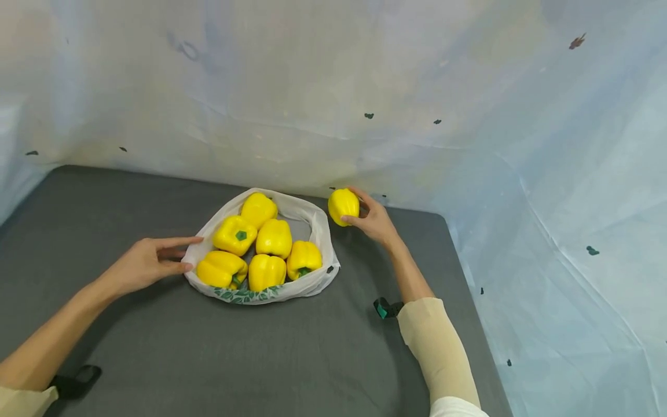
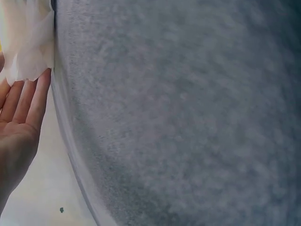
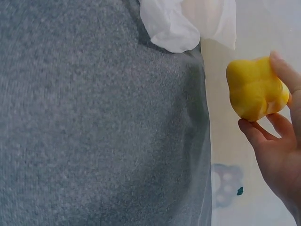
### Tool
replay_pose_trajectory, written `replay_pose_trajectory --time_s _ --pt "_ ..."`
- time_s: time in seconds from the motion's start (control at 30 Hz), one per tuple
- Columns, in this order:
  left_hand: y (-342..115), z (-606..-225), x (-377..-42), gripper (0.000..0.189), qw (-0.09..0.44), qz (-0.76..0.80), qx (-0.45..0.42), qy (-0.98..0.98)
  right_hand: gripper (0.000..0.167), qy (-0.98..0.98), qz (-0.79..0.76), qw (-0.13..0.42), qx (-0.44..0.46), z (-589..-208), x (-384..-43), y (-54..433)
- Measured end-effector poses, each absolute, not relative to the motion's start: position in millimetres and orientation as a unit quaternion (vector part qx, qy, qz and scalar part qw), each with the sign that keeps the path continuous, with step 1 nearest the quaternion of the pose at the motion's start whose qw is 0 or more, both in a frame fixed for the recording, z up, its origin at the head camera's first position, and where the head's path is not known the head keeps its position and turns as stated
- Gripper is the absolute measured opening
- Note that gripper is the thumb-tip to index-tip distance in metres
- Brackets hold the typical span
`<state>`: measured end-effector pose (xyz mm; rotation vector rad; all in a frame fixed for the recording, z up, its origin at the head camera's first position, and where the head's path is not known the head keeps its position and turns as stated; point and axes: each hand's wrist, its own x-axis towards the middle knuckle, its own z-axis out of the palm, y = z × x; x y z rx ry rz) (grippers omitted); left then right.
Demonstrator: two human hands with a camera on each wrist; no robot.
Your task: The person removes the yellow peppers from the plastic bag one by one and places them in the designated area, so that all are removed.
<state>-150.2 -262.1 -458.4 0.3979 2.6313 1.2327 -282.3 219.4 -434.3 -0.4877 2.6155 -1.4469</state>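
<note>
My right hand (image 1: 372,220) grips a yellow bell pepper (image 1: 343,207) between thumb and fingers, to the right of an open white plastic bag (image 1: 325,243). In the right wrist view that pepper (image 3: 256,89) shows its lobed end, with fingertips on opposite sides. Several more yellow bell peppers (image 1: 274,238) sit inside the bag, some with green stems showing. At the bag's left rim my left hand (image 1: 148,263) rests with fingers extended and thumb apart from them. The left wrist view has its fingers (image 2: 34,101) stretched up to the bag's side (image 2: 30,37).
A dark grey cloth-covered table (image 1: 292,359) lies under the bag. Pale sheeting (image 1: 312,87) with small dark spots rises behind the table and along its right side. Straps hang at both forearms, a black one (image 1: 77,382) on the left and a black-and-green one (image 1: 387,308) on the right.
</note>
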Motion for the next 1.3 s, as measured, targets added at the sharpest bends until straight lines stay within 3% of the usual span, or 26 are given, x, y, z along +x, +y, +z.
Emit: replay_pose_trajectory --time_s 1.3 --pt "-264 -456 -148 0.061 0.113 0.42 0.154 0.887 0.08 0.859 -0.503 0.014 -0.099 -475 -297 238"
